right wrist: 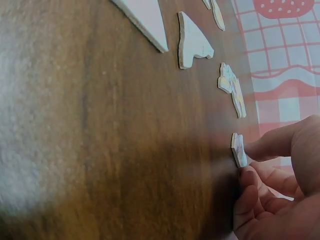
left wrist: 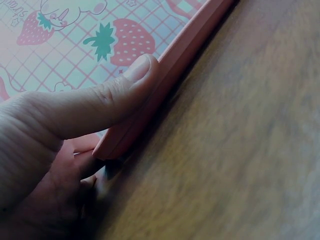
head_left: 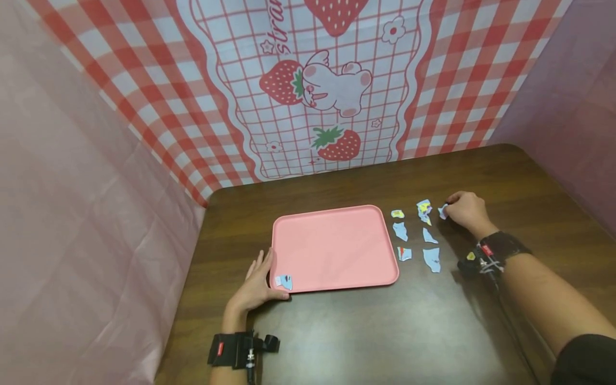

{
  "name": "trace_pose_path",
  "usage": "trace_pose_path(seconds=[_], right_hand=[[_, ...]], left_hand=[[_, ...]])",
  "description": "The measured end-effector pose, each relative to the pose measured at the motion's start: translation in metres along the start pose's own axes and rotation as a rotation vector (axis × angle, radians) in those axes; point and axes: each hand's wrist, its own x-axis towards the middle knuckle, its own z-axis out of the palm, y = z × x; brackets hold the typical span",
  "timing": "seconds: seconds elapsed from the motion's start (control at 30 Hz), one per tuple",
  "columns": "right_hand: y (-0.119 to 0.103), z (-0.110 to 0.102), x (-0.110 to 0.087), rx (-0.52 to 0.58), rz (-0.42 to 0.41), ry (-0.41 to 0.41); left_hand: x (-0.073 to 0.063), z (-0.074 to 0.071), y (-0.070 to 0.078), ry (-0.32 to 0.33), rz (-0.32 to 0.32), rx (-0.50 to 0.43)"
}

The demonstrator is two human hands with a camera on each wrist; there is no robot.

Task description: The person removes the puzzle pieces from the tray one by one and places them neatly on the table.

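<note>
A pink tray [head_left: 332, 248] lies on the brown table. My left hand [head_left: 255, 286] rests round its near left corner, fingers extended along the left side. The left thumb [left wrist: 112, 100] lies straight against the near rim. One light-blue puzzle piece [head_left: 285, 282] sits inside that corner. On the right, my right hand [head_left: 469, 211] pinches a small pale puzzle piece [right wrist: 239, 150] by its edge, low at the tabletop. Beside it lies a blue and yellow puzzle piece [head_left: 424, 210]. A triangular piece [head_left: 429, 236] and a larger blue piece [head_left: 432, 259] lie nearer the front.
Between tray and right hand, another column holds a yellow-marked piece [head_left: 397, 214], a blue piece [head_left: 400, 231] and a red-marked piece [head_left: 404, 254]. A strawberry-print cloth [head_left: 337, 96] hangs behind the table [head_left: 346, 331]. A cable [head_left: 512, 326] trails from the right wrist camera.
</note>
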Motion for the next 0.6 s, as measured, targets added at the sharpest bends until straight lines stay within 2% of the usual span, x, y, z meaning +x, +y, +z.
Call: trace_pose_path(seconds=[0.17, 0.27, 0.5, 0.6], right_hand=[[-0.01, 0.001, 0.001, -0.003, 0.059, -0.003], [-0.024, 0.005, 0.001, -0.009, 0.069, 0.011], [-0.087, 0.02, -0.015, 0.005, -0.065, 0.011], [-0.112, 0.028, -0.025, 0.028, -0.125, -0.025]], left_hand=[[-0.002, -0.001, -0.003, -0.001, -0.021, 0.006], [-0.003, 0.0, -0.005, -0.001, -0.025, 0.013], [-0.001, 0.001, -0.004, 0.004, -0.019, -0.001], [0.001, 0.001, -0.003, 0.005, -0.006, 0.001]])
